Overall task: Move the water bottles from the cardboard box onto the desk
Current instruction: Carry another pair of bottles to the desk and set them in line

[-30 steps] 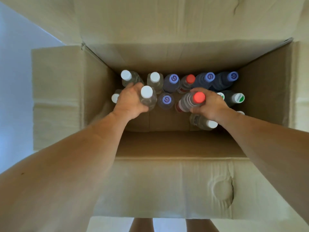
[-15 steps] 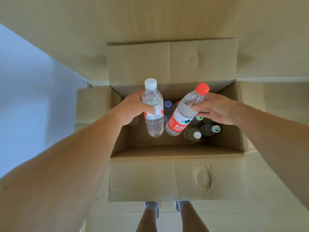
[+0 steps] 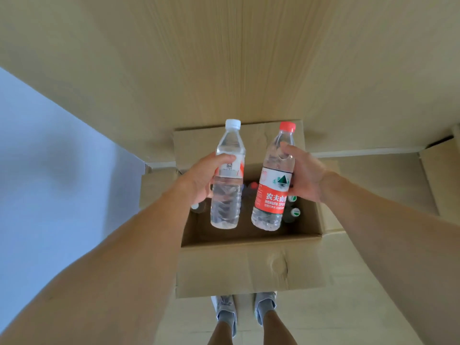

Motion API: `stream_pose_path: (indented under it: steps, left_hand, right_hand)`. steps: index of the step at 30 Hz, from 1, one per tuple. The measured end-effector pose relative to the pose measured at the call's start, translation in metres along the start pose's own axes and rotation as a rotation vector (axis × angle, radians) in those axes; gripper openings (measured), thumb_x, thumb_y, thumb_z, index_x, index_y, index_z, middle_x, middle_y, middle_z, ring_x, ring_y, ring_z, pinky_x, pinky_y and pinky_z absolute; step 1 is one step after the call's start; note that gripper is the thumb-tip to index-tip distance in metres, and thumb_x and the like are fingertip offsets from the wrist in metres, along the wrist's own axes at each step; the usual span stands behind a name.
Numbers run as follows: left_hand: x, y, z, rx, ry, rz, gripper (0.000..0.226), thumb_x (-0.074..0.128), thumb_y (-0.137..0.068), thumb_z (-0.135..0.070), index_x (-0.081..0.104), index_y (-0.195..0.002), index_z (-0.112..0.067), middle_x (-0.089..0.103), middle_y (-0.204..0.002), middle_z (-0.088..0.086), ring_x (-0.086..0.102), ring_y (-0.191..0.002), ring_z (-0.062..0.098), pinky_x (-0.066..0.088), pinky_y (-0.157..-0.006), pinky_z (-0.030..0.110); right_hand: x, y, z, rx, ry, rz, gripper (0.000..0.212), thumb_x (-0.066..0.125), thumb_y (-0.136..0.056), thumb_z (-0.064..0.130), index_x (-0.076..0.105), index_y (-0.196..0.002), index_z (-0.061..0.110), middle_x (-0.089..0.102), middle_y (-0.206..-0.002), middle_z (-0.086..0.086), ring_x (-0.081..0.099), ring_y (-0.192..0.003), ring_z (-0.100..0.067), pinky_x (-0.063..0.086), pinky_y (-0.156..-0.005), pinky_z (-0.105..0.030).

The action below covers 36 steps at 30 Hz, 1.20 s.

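Note:
My left hand [image 3: 199,179] grips a clear water bottle with a white cap [image 3: 227,192], held upright above the open cardboard box [image 3: 249,267]. A red-capped bottle with a red label [image 3: 272,195] is gripped by my right hand [image 3: 305,174], slightly tilted, beside the first one. Both bottles hang over the box opening. Several more bottles [image 3: 292,211] stand in the bottom of the box, mostly hidden behind the two I hold.
A light wooden panel [image 3: 249,58] rises behind the box. A pale blue-white wall [image 3: 49,183] lies to the left. Another cardboard piece [image 3: 440,170] stands at the right edge. My feet [image 3: 245,312] are on the floor just in front of the box.
Both hands have lifted their bottles up out of the box. My head has risen, so the box looks smaller and farther below.

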State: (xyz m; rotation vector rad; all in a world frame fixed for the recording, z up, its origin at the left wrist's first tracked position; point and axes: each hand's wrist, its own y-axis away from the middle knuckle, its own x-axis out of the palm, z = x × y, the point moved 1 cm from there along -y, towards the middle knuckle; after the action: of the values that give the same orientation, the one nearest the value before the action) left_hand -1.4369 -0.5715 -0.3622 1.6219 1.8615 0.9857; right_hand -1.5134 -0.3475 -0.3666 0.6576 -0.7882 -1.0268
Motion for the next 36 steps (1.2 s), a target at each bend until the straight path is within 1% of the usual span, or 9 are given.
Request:
stream_pose_path:
  steps: [3,7,9,12,14,17,28,32,36]
  left_hand:
    - [0.016,0.020,-0.022,-0.007,0.043,0.009,0.040,0.062,-0.093,-0.038,0.062,-0.127,-0.018,0.072,-0.114,0.009,0.069,-0.101,0.028,0.050,-0.098,0.054]
    - [0.040,0.050,-0.057,-0.010,0.048,0.048,0.040,0.060,-0.093,-0.042,0.063,-0.121,-0.014,0.069,-0.104,0.010,0.065,-0.098,0.029,0.047,-0.104,0.054]
    - [0.052,0.062,-0.072,-0.007,0.053,0.079,0.034,0.060,-0.094,-0.040,0.065,-0.114,-0.014,0.069,-0.096,0.009,0.066,-0.091,0.027,0.052,-0.098,0.050]
    - [0.070,0.080,-0.094,0.012,0.003,0.113,0.028,0.061,-0.094,-0.036,0.064,-0.111,-0.014,0.070,-0.091,0.008,0.068,-0.081,0.023,0.058,-0.082,0.040]
    - [0.082,0.091,-0.107,0.030,-0.021,0.134,0.029,0.062,-0.095,-0.036,0.064,-0.114,-0.014,0.072,-0.089,0.007,0.070,-0.079,0.021,0.058,-0.076,0.037]
    - [0.097,0.103,-0.125,0.060,-0.066,0.151,0.029,0.060,-0.096,-0.035,0.063,-0.115,-0.013,0.073,-0.087,0.007,0.070,-0.077,0.020,0.057,-0.078,0.036]
    - [0.126,0.136,-0.162,0.113,-0.123,0.226,0.039,0.058,-0.099,-0.034,0.058,-0.126,-0.006,0.065,-0.100,0.015,0.064,-0.079,0.023,0.054,-0.076,0.036]
    - [0.133,0.147,-0.164,0.101,-0.152,0.302,0.036,0.058,-0.099,-0.030,0.057,-0.125,-0.005,0.064,-0.095,0.014,0.063,-0.078,0.024,0.052,-0.080,0.039]
    - [0.150,0.160,-0.164,0.078,-0.198,0.377,0.023,0.056,-0.098,-0.022,0.057,-0.115,-0.006,0.063,-0.083,0.010,0.061,-0.070,0.022,0.051,-0.071,0.034]
  right_hand:
    - [0.004,0.023,0.014,-0.040,-0.126,-0.041,0.065,0.073,-0.072,0.060,0.061,-0.116,0.014,0.075,-0.089,-0.011,0.070,-0.086,-0.028,0.052,-0.095,-0.048]
    - [0.004,0.058,0.039,-0.044,-0.202,-0.040,0.074,0.076,-0.060,0.060,0.061,-0.115,0.013,0.074,-0.084,-0.010,0.071,-0.077,-0.026,0.055,-0.090,-0.045]
    - [0.002,0.074,0.051,-0.050,-0.207,-0.034,0.070,0.080,-0.061,0.051,0.060,-0.117,0.013,0.074,-0.083,-0.010,0.071,-0.074,-0.025,0.056,-0.084,-0.043]
    - [-0.003,0.096,0.070,-0.058,-0.133,-0.036,0.054,0.079,-0.075,0.031,0.057,-0.120,0.010,0.072,-0.081,-0.010,0.068,-0.075,-0.025,0.052,-0.094,-0.047]
    - [-0.005,0.110,0.082,-0.070,-0.105,-0.025,0.047,0.077,-0.081,0.028,0.057,-0.119,0.009,0.073,-0.082,-0.011,0.069,-0.075,-0.025,0.056,-0.089,-0.045]
    - [-0.006,0.128,0.097,-0.087,-0.109,-0.069,0.064,0.083,-0.070,0.034,0.057,-0.123,0.007,0.074,-0.088,-0.013,0.073,-0.072,-0.025,0.059,-0.068,-0.039]
    - [-0.004,0.187,0.108,-0.122,-0.202,-0.208,0.058,0.072,-0.084,0.054,0.058,-0.116,0.008,0.073,-0.080,-0.011,0.071,-0.066,-0.024,0.059,-0.068,-0.038]
    - [-0.003,0.216,0.098,-0.157,-0.247,-0.274,0.056,0.071,-0.084,0.056,0.058,-0.112,0.009,0.073,-0.075,-0.010,0.070,-0.063,-0.023,0.060,-0.066,-0.037]
    - [-0.005,0.250,0.084,-0.187,-0.312,-0.341,0.057,0.070,-0.083,0.058,0.058,-0.110,0.009,0.073,-0.072,-0.009,0.070,-0.063,-0.023,0.060,-0.067,-0.037]
